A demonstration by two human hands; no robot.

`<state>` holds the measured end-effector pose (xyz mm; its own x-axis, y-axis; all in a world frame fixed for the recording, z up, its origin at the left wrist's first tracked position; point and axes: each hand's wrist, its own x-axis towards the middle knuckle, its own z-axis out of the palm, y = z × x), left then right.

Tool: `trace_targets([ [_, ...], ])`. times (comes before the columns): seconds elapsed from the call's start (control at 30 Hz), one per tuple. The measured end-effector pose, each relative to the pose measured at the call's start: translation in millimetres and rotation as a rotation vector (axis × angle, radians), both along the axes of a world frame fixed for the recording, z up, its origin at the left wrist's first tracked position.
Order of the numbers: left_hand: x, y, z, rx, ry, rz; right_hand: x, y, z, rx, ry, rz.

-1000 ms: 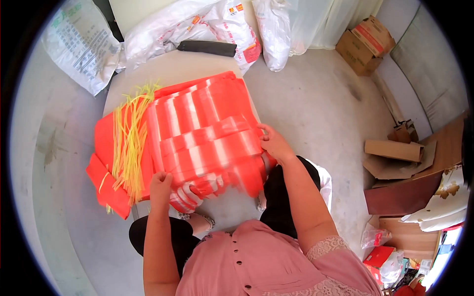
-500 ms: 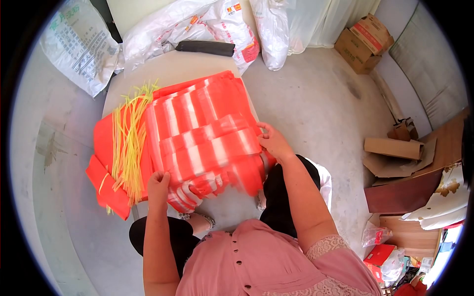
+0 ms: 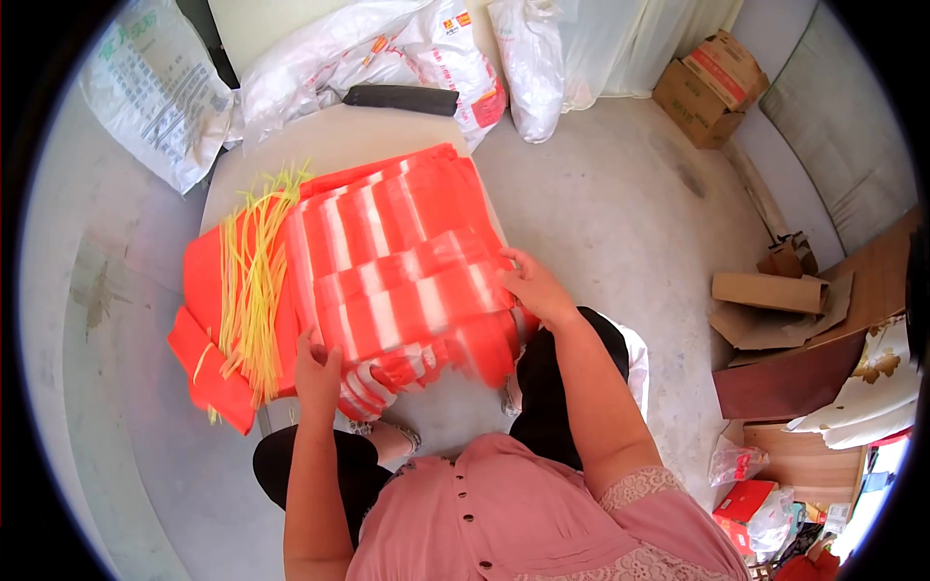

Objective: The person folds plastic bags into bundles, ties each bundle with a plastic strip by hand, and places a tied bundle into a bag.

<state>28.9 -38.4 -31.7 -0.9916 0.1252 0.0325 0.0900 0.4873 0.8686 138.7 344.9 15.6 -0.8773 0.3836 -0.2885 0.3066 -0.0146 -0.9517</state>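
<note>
A stack of red-and-white striped thin plastic sheets or bags [image 3: 392, 281] lies on the table in front of me, its near end hanging crumpled over the edge towards my knees. My left hand [image 3: 318, 373] is at the near left corner of the stack, thumb and forefinger apart, with nothing visible between them. At the right edge, my right hand [image 3: 538, 290] touches the striped material with its fingers spread; its lower fingers are partly hidden. A bundle of yellow strips [image 3: 254, 281] lies left of the stack, over plain red folded material [image 3: 201, 271].
A black rolled bundle [image 3: 402, 99] lies at the table's far edge [image 3: 291, 136]. White printed sacks [image 3: 455, 58] stand behind it, and another sack [image 3: 155, 97] is at far left. Cardboard boxes [image 3: 712, 92] stand by the right wall; an opened carton [image 3: 775, 315] lies nearer.
The left thumb and forefinger have parted, and that hand has shifted slightly right. My right hand has moved slightly down along the stack's edge. The stack stays about where it was.
</note>
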Motion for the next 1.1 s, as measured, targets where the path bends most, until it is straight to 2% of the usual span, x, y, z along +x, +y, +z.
trace_targets([
  [0.13, 5.9, 3.6, 15.4, -0.102, -0.035, -0.02, 3.7, 0.4, -4.7, 0.109, -0.016, 0.064],
  [0.17, 6.5, 4.3, 12.9, -0.179, 0.098, -0.034, 3.7, 0.3, -6.5, 0.122, -0.021, 0.065],
  [0.27, 9.1, 8.7, 12.4, -0.395, 0.425, -0.133, -1.9, 0.0, -28.6, 0.536, 0.096, -0.096],
  [0.37, 20.7, 33.7, 43.7, -0.53, 0.547, -0.356, 6.8, -34.0, 3.1, 1.044, 0.359, 0.054],
  [0.43, 24.2, 51.4, 53.2, -0.542, 0.565, -0.516, 2.0, -50.0, -18.8, 1.134, 0.497, 0.335],
  [0.5, 24.2, 66.2, 50.1, -0.609, 0.558, -0.592, -13.1, -70.1, -37.8, 1.182, 0.582, 0.474],
  [0.6, 19.4, 78.9, 39.4, -0.616, 0.515, -0.648, -18.9, -86.2, -35.6, 1.179, 0.412, 0.603],
  [0.8, 12.0, 73.0, 34.8, -0.576, 0.482, -0.686, -11.7, -64.0, -27.2, 1.192, 0.305, 0.562],
  [0.9, 12.6, 70.4, 35.9, -0.558, 0.492, -0.676, -2.6, -36.9, -40.5, 1.139, 0.216, 0.512],
  [1.0, 14.3, 68.1, 38.3, -0.54, 0.48, -0.651, 18.5, -9.0, -19.2, 0.968, -0.094, 0.396],
  [1.1, 15.0, 64.9, 40.3, -0.575, 0.453, -0.651, 32.6, 14.3, -24.6, 1.122, -0.098, 0.305],
])
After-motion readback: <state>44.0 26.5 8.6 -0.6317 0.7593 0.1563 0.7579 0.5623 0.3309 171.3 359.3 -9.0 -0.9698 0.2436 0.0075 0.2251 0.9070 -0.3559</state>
